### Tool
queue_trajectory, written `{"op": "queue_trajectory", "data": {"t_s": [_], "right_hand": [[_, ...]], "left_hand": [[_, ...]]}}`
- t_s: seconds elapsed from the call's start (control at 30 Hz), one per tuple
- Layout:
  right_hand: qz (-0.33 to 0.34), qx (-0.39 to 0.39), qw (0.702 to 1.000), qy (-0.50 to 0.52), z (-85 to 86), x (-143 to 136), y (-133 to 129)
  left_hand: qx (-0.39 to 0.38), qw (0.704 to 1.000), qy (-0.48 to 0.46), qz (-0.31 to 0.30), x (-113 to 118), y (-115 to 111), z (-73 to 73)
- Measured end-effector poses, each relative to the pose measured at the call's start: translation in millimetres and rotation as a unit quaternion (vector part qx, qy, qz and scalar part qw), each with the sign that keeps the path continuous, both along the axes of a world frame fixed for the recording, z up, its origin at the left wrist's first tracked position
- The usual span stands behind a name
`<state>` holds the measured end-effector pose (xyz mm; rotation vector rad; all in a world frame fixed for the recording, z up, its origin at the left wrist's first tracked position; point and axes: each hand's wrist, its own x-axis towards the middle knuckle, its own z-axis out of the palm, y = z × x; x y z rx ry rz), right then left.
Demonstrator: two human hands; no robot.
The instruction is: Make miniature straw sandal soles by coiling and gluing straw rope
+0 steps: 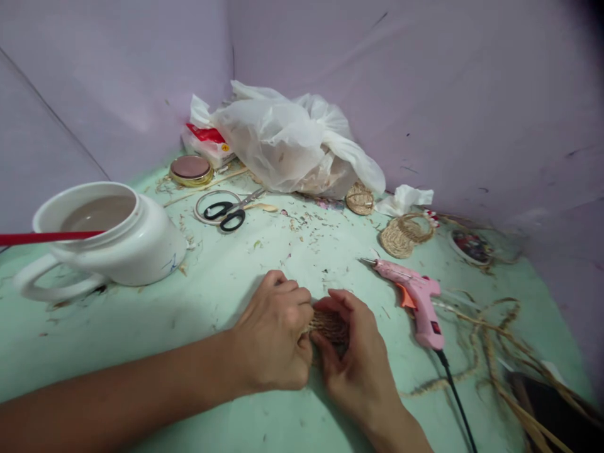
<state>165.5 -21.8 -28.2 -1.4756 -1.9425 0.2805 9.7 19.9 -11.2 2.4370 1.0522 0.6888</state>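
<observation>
One pale green counter [207, 270], cut off at the lower edge. At its back, a tied bag [283, 145], too cloudy to read through. On the left, a white mug [151, 239]. In the lower right corner, a dark object [552, 402], cut off and partly covered; cannot tell what. At the near middle, the left hand [278, 333], clenched on the left end of a woven piece [329, 326], and the right hand [358, 358], cupped round the right side in a grasp of thumb and fingers. To the right of both, nearer the right hand, a pink glue gun [419, 299], aimed leftward and away. Smallest, the same woven piece: directly between the hands, seemingly longest from side to side. Hidden under fingers at both ends; impossible to make out in full outline, or as touching the counter or lifted.
</observation>
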Motion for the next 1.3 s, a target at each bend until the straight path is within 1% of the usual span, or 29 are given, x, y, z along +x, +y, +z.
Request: {"op": "queue_trajectory", "data": {"t_s": [0.13, 0.27, 0.33, 0.47, 0.57, 0.67, 0.73, 0.77, 0.93, 1.07, 1.3], "right_hand": [[0.021, -0.093, 0.992, 0.083, 0.5, 4, 1], [-0.006, -0.111, 0.985, 0.133, 0.4, 3, 1], [-0.018, -0.107, 0.985, 0.135, -1.5, 2, 0], [-0.011, -0.09, 0.987, 0.131, -4.2, 2, -1], [0.027, -0.062, 0.992, 0.102, -2.3, 2, -1], [0.075, 0.006, 0.997, 0.033, 1.3, 4, -1], [0.088, 0.043, 0.995, 0.001, 3.2, 6, -1], [0.092, 0.049, 0.995, -0.007, 3.9, 7, -2], [0.087, 0.03, 0.996, -0.016, 5.5, 10, -3], [0.082, 0.045, 0.995, -0.028, 7.8, 8, -2], [0.04, 0.054, 0.996, -0.055, 14.0, 1, -1]], "left_hand": [[-0.002, 1.0, 0.009, 0.003, 0, 0, -0.7], [-0.01, 1.0, 0.012, 0.002, 0, 0, 0.1], [-0.011, 1.0, 0.007, 0.002, 0, 0, 0.3], [-0.009, 1.0, 0.001, 0.003, 0, 0, -0.3], [-0.007, 1.0, 0.001, 0.002, 0, 0, -0.6], [-0.002, 1.0, -0.01, 0.004, -1, 0, -1.2], [0.002, 1.0, -0.016, 0.006, -1, 1, -1.9], [0.004, 1.0, -0.017, 0.006, -1, 1, -2.2], [0.009, 1.0, -0.013, 0.01, -1, 0, -3.0], [0.011, 1.0, -0.013, 0.011, -1, -1, -3.0], [0.013, 1.0, -0.006, 0.01, 0, -1, -2.7]]}}
